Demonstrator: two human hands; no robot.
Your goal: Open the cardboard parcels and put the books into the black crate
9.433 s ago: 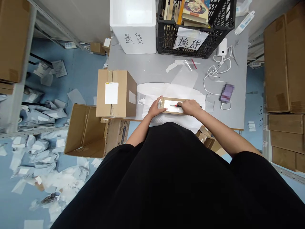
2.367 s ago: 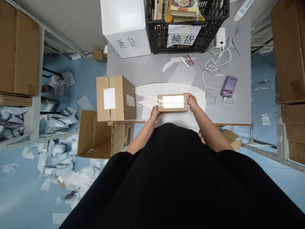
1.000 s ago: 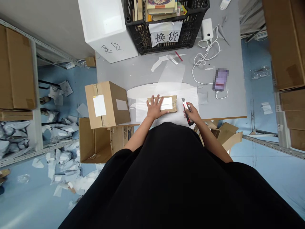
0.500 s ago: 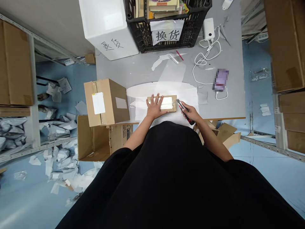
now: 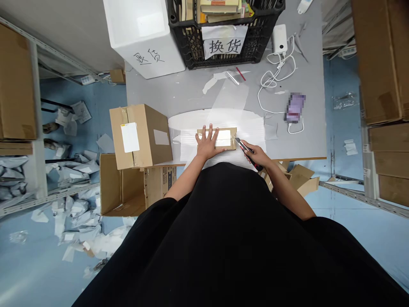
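A small cardboard box point(image 5: 217, 139) lies flat on a white foam sheet point(image 5: 249, 126), with a white label on top and clear tape at its ends. My left hand point(image 5: 208, 143) is spread on the box's near left part, pressing it down. My right hand point(image 5: 253, 154) grips a red-and-black utility knife point(image 5: 247, 153). The knife's blade tip touches the box's right end, at the taped edge.
On the grey table stand a larger taped carton point(image 5: 139, 136), a white foam box point(image 5: 140, 36) and a black crate of books point(image 5: 223, 47). A power bank point(image 5: 280, 39) with white cable and a blurred phone point(image 5: 294, 108) lie right. An open carton point(image 5: 123, 187) sits below the table's edge.
Earlier both hands held the box by its ends, then the right hand appeared with the knife. The blade has since lowered to the box's right end. The left hand stays flat on the box.
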